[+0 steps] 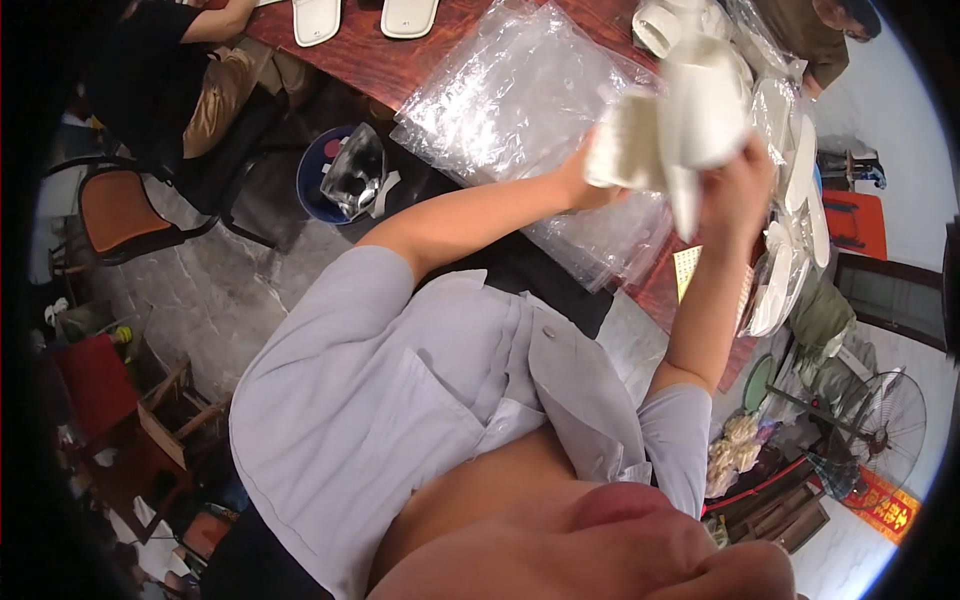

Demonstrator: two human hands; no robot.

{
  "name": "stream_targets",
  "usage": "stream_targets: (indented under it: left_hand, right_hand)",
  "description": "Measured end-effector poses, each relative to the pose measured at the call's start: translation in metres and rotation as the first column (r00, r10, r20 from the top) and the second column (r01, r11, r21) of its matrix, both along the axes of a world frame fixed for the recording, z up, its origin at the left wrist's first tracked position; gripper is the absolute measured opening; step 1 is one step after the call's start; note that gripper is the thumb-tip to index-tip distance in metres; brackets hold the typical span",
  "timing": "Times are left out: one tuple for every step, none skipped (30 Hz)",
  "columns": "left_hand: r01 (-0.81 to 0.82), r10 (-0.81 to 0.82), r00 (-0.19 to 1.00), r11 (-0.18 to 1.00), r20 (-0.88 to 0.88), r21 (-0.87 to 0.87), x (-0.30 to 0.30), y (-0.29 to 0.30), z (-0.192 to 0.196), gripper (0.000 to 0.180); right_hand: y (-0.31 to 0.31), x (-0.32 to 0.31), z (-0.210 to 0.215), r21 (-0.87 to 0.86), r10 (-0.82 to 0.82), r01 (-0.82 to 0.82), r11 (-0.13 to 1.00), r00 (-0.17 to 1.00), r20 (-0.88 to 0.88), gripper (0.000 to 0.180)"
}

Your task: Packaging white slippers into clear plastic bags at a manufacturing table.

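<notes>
Over the reddish wooden table, my left hand (pixel 585 178) is closed on the edge of a cream-white slipper (pixel 630 140). My right hand (pixel 738 190) grips a second white slipper (pixel 705 100), smeared by motion and raised beside the first. The two slippers are close together, and whether they touch I cannot tell. Beneath my hands a stack of clear plastic bags (pixel 510 100) lies flat and shiny on the table. Along the table's right side is a pile of white slippers in clear bags (pixel 790 190).
Two white slippers (pixel 318 20) lie on the table (pixel 350 50) at the far left. A blue bin (pixel 318 185) stands on the floor beside an orange-seated chair (pixel 125 210). One person (pixel 130 70) sits at the far left, another (pixel 815 45) at the far right. A fan (pixel 880 435) stands at right.
</notes>
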State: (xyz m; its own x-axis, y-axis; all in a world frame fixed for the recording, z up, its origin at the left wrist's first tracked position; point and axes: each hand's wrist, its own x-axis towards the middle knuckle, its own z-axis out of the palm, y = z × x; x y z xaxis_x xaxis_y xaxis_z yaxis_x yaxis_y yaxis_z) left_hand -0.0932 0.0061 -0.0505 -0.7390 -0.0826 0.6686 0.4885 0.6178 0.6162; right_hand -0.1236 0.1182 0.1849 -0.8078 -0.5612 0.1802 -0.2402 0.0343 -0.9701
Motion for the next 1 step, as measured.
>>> stream_targets:
  left_hand:
    - [0.016,-0.016,1.0,1.0,0.002,-0.004,0.0004,0.0022,-0.0006,0.075]
  right_hand:
    - [-0.0129,0.0134,0.0002,0.247,0.013,0.018,0.969,0.992,-0.126,0.04]
